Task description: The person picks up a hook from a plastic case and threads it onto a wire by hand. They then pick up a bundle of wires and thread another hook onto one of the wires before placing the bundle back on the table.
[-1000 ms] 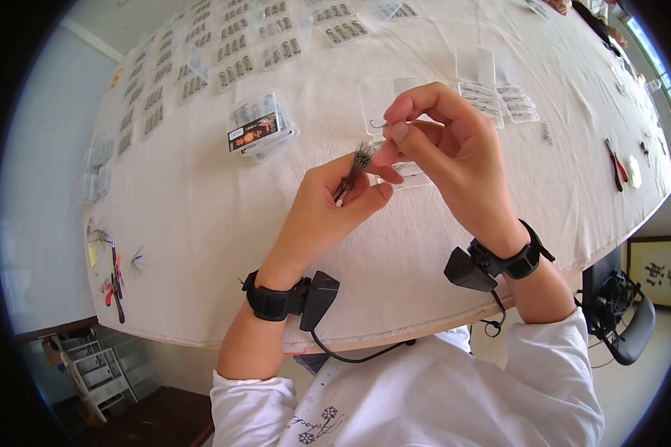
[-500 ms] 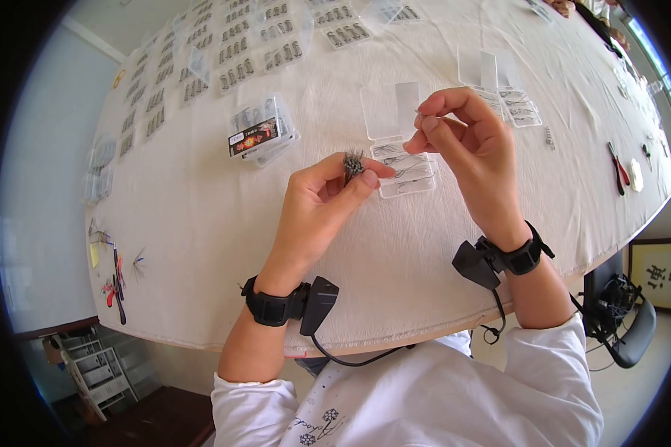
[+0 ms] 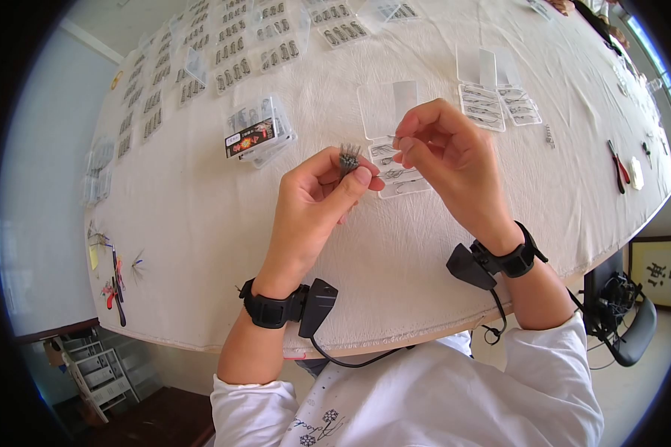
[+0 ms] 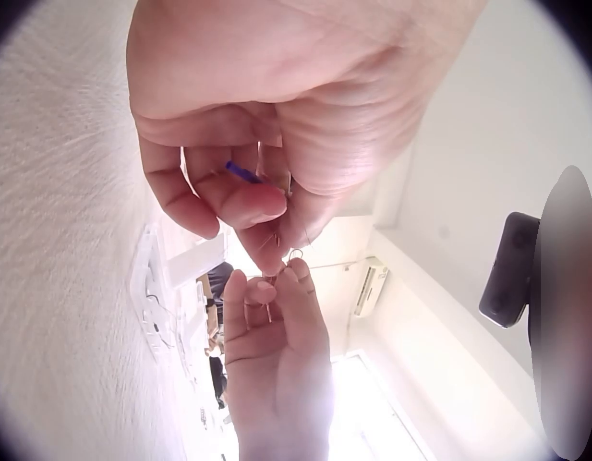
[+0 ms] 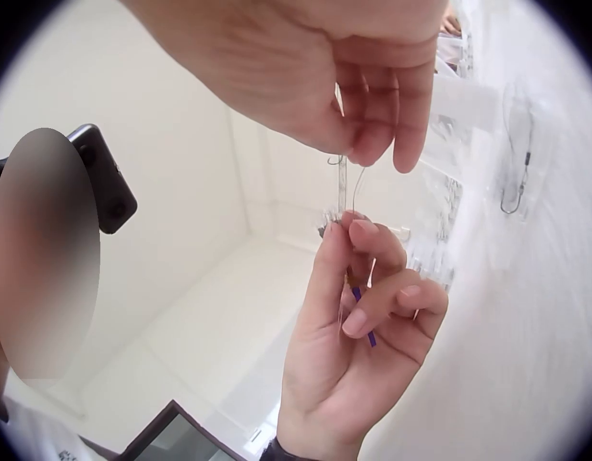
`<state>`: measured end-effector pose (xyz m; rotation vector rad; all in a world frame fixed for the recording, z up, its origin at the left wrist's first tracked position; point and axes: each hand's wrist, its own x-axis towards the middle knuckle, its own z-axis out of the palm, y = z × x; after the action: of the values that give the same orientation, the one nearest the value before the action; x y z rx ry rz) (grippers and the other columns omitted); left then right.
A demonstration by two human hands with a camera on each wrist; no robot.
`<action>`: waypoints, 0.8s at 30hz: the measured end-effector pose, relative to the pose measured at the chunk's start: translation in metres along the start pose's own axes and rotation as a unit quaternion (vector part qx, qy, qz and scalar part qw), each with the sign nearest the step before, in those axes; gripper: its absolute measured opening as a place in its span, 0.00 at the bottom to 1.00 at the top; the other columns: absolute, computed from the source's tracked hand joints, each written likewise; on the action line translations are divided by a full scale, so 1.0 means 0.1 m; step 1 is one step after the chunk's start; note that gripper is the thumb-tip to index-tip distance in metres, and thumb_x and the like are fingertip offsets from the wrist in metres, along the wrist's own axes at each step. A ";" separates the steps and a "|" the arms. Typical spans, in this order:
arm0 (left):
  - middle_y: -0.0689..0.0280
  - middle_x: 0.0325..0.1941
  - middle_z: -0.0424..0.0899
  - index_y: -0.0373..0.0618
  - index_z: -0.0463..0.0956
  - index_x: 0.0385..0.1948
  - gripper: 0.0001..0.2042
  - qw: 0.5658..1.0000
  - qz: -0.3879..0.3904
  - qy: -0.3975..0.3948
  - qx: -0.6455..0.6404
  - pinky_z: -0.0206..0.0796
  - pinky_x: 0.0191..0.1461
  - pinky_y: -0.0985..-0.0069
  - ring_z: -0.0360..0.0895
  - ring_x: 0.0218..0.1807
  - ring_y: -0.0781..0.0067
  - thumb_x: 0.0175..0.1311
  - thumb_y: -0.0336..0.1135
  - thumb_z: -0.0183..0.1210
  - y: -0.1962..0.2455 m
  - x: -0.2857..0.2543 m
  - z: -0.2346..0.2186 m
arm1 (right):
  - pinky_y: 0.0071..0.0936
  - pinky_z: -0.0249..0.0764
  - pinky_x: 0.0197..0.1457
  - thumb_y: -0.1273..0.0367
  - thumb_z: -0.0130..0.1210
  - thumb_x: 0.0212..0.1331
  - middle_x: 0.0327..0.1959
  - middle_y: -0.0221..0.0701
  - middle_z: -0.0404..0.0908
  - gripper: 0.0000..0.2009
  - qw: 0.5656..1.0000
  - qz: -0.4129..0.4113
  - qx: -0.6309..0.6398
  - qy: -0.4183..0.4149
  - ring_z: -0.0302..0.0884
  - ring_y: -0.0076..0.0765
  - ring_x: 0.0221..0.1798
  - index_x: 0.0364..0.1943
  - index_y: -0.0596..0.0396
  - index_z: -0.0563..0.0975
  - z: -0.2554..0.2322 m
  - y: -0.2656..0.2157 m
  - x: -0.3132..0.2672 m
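Note:
A bundle of thin grey wire-like pieces (image 3: 349, 158) stands upright in the left hand (image 3: 317, 195), gripped between thumb and fingers. In the right wrist view a blue strip (image 5: 364, 315) shows below the left hand's fingertips. The right hand (image 3: 458, 160) pinches a thin metal piece, its small hook (image 5: 335, 160) showing under the fingertips, a little apart from the bundle. Behind and between the hands lies an open clear box (image 3: 384, 191) with hooks and wires in its compartments; the right hand hides part of it.
Stacked clear boxes with a black label (image 3: 250, 138) lie left of the hands. Many filled boxes (image 3: 279, 54) stand in rows at the back left. More open boxes (image 3: 483, 106) lie behind the right hand. Red-handled pliers (image 3: 616, 167) are at the right, other tools (image 3: 117, 287) at the left edge.
The left hand has moved slightly left from over the open box, the bundle now upright. The right hand moved right and away, then slightly back left, still pinching a small piece.

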<state>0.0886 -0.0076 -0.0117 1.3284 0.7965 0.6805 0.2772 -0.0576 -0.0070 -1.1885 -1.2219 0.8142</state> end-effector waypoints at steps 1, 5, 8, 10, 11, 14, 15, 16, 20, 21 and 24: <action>0.66 0.34 0.86 0.44 0.79 0.39 0.12 1.000 -0.001 0.002 0.000 0.56 0.29 0.89 0.69 0.29 0.89 0.67 0.43 0.60 0.00 0.00 0.00 | 0.21 0.78 0.45 0.79 0.55 0.60 0.34 0.26 0.81 0.04 1.000 -0.001 -0.008 -0.005 0.80 0.20 0.38 0.37 0.59 0.76 0.01 0.00 0.00; 0.65 0.36 0.87 0.43 0.80 0.40 0.12 1.000 -0.008 0.014 0.007 0.55 0.29 0.89 0.68 0.29 0.89 0.68 0.42 0.60 0.03 -0.01 0.01 | 0.24 0.79 0.46 0.79 0.56 0.59 0.33 0.29 0.82 0.04 0.998 -0.043 -0.038 -0.027 0.82 0.24 0.38 0.37 0.60 0.76 0.04 0.03 -0.01; 0.65 0.36 0.87 0.43 0.80 0.40 0.11 0.999 -0.005 0.022 0.023 0.55 0.28 0.89 0.68 0.29 0.90 0.68 0.41 0.60 0.05 -0.01 0.03 | 0.25 0.79 0.45 0.80 0.56 0.58 0.32 0.33 0.82 0.05 0.993 -0.073 -0.072 -0.051 0.83 0.28 0.38 0.37 0.61 0.76 0.04 0.03 -0.01; 0.67 0.37 0.86 0.40 0.80 0.39 0.08 1.000 -0.001 0.025 -0.007 0.63 0.36 0.87 0.75 0.34 0.87 0.66 0.34 0.61 0.08 -0.01 0.04 | 0.26 0.79 0.44 0.81 0.56 0.57 0.32 0.34 0.83 0.06 0.992 -0.077 -0.077 -0.062 0.83 0.30 0.37 0.37 0.61 0.76 0.05 0.00 -0.02; 0.67 0.38 0.85 0.38 0.80 0.39 0.06 0.999 0.001 0.024 -0.023 0.68 0.39 0.87 0.78 0.37 0.86 0.66 0.31 0.62 0.08 -0.01 0.04 | 0.28 0.79 0.42 0.80 0.57 0.56 0.32 0.36 0.82 0.06 0.991 -0.078 -0.077 -0.075 0.83 0.33 0.36 0.37 0.60 0.76 0.04 0.01 -0.02; 0.69 0.37 0.83 0.37 0.79 0.37 0.05 1.000 0.002 0.025 0.000 0.70 0.49 0.83 0.78 0.39 0.83 0.65 0.28 0.63 0.04 0.00 0.04 | 0.30 0.79 0.41 0.78 0.59 0.55 0.32 0.38 0.82 0.07 0.983 -0.083 -0.132 -0.099 0.83 0.37 0.36 0.37 0.60 0.75 0.03 -0.02 -0.03; 0.71 0.35 0.82 0.37 0.78 0.36 0.05 1.000 0.003 0.027 0.002 0.70 0.48 0.83 0.78 0.40 0.84 0.64 0.29 0.64 0.02 0.00 0.04 | 0.30 0.78 0.40 0.77 0.60 0.54 0.32 0.39 0.82 0.08 0.981 -0.091 -0.138 -0.105 0.83 0.39 0.35 0.38 0.60 0.75 0.04 0.01 -0.03; 0.71 0.35 0.82 0.38 0.78 0.36 0.05 1.000 -0.003 0.030 0.003 0.69 0.47 0.84 0.77 0.39 0.84 0.64 0.28 0.64 0.02 0.00 0.04 | 0.30 0.78 0.40 0.77 0.60 0.54 0.32 0.39 0.82 0.08 0.980 -0.092 -0.138 -0.106 0.83 0.40 0.35 0.38 0.60 0.75 0.04 0.01 -0.03; 0.73 0.34 0.81 0.38 0.78 0.35 0.05 0.999 0.001 0.042 0.034 0.66 0.44 0.85 0.75 0.38 0.86 0.63 0.28 0.64 0.02 0.00 0.03 | 0.33 0.78 0.38 0.77 0.60 0.55 0.31 0.39 0.82 0.10 0.980 -0.098 -0.131 -0.117 0.82 0.43 0.34 0.39 0.59 0.73 0.04 0.01 -0.04; 0.73 0.33 0.80 0.38 0.78 0.34 0.04 0.998 0.010 0.042 0.047 0.65 0.43 0.86 0.74 0.37 0.87 0.63 0.28 0.64 0.01 0.01 0.03 | 0.33 0.77 0.38 0.77 0.60 0.55 0.31 0.40 0.82 0.10 0.979 -0.098 -0.132 -0.117 0.82 0.43 0.34 0.39 0.59 0.72 0.04 0.01 -0.04; 0.74 0.33 0.79 0.38 0.78 0.34 0.04 0.998 0.001 0.042 0.056 0.64 0.42 0.86 0.73 0.36 0.87 0.63 0.27 0.63 0.03 0.01 0.06 | 0.35 0.76 0.37 0.76 0.60 0.55 0.30 0.40 0.81 0.11 0.981 -0.092 -0.129 -0.116 0.81 0.46 0.34 0.40 0.58 0.71 0.04 -0.01 -0.04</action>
<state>0.0939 -0.0094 -0.0088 1.4086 0.9128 0.7058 0.2726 -0.0611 -0.0071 -1.1867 -1.6440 0.6843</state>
